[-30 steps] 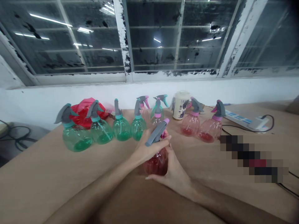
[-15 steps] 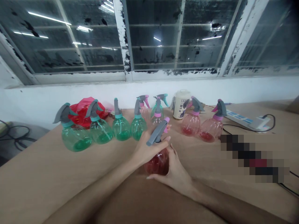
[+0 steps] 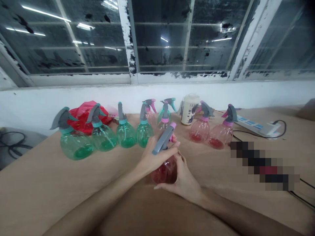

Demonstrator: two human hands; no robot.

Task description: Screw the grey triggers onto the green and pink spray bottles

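Note:
A pink spray bottle (image 3: 164, 172) with red liquid and a grey trigger head stands on the table in front of me. My left hand (image 3: 154, 155) is wrapped round its neck, just under the spray head, and covers the collar. Lower down, my right hand (image 3: 185, 180) grips the bottle's right side, thumb toward me. Just behind my left hand stands another pink spray bottle (image 3: 165, 122), partly hidden. Two more pink spray bottles, one of them the nearer right one (image 3: 220, 136), stand to the right with a little red liquid.
Several green spray bottles, such as the leftmost (image 3: 76, 144), stand in a row at left. A red plastic bag (image 3: 85, 116) lies behind them. Toward the wall is a paper cup (image 3: 189, 109). A power strip (image 3: 256, 126) with a black cable lies at right.
The whole view has shifted slightly. Both hands keep the same grip on the pink bottle, and my left fingers at its neck have moved slightly.

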